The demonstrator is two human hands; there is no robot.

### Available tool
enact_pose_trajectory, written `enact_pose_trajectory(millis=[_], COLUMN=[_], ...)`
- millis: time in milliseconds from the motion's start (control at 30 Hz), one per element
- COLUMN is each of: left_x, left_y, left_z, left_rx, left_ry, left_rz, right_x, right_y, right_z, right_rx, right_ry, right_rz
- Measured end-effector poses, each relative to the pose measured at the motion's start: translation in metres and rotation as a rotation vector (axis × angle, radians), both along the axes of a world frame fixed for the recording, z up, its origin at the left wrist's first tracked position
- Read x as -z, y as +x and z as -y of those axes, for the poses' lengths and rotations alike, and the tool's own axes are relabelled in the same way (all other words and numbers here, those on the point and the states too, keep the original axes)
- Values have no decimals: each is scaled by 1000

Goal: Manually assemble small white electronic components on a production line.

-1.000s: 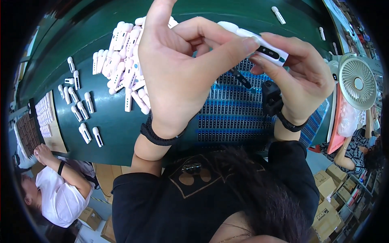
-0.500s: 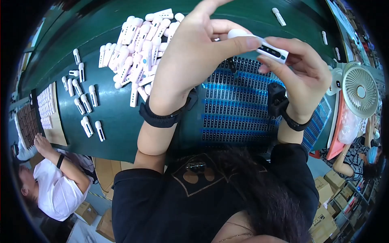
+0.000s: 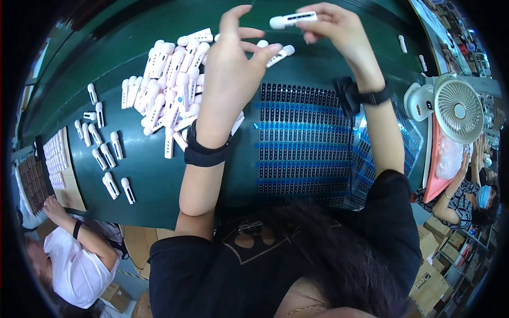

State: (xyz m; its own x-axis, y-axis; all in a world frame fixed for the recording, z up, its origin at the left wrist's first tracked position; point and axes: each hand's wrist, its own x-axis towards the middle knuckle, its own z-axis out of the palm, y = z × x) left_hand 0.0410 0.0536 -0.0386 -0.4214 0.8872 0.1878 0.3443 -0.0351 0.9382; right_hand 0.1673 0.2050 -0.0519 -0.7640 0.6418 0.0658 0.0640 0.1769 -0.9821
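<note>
At the far middle, my right hand (image 3: 335, 25) holds a small white round-headed wand device (image 3: 283, 21) by its body, with a black panel strip showing on it. My left hand (image 3: 233, 63) hovers with its fingers apart, left of that device. Just beyond the left thumb tip is another white wand device (image 3: 284, 52), partly hidden; whether the thumb touches it I cannot tell. A heap of similar white wand devices (image 3: 169, 87) lies left of my left hand. Sheets of black panel strips in blue-edged rows (image 3: 305, 130) lie below my hands.
Several panelled white devices (image 3: 116, 146) lie spread on the green table (image 3: 159, 185) at left, beside a cardboard tray (image 3: 73, 175) of white pieces. A white fan (image 3: 458, 111) stands at right. Other people sit left (image 3: 79, 259) and right (image 3: 458, 204).
My hands have moved apart. The right hand carries the white wand device up and away toward the far side, and my left hand has let go of it and shifted left.
</note>
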Motion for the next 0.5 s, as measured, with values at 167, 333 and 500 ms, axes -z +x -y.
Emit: enact_pose_trajectory(millis=[167,333,500], left_x=[1,-16,7], left_y=[-12,-6,-6], left_z=[4,11,-24], left_rx=[-61,13,687], left_ry=[135,152,1153], left_rz=[-44,11,399], right_x=[58,73,59], right_y=[-15,13,30], right_z=[-70,-115,-118], right_rx=[73,314,274], right_ry=[377,954,457], right_rz=[163,941,737])
